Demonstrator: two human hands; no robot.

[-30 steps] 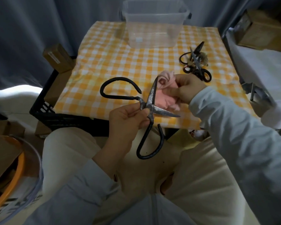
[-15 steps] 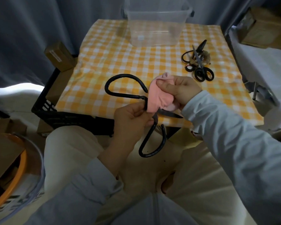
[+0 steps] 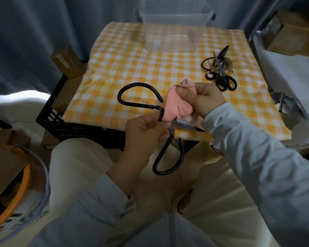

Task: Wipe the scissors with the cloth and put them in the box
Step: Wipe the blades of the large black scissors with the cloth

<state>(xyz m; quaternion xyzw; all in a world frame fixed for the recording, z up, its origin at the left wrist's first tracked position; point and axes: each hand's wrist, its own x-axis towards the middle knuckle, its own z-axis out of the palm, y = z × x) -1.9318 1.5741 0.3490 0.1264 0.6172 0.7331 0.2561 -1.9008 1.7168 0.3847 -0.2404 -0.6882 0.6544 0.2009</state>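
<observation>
1. Head view: left hand (image 3: 144,134) fingers (image 3: 155,122) pinch the scissors (image 3: 141,104) at the pivot — well short of the box (image 3: 173,32).
2. Right hand (image 3: 209,98) grips the cloth (image 3: 175,104) round one blade.
3. Wiping step; next, probably — sweep toward the tip.

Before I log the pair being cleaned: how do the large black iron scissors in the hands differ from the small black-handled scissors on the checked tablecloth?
The large black iron scissors are gripped by the left hand; the small black-handled scissors lie on the yellow checked tablecloth. The large pair is spread, the right hand holding a pink cloth over one blade; the small pair is closed. Both are outside the clear plastic box.
</observation>
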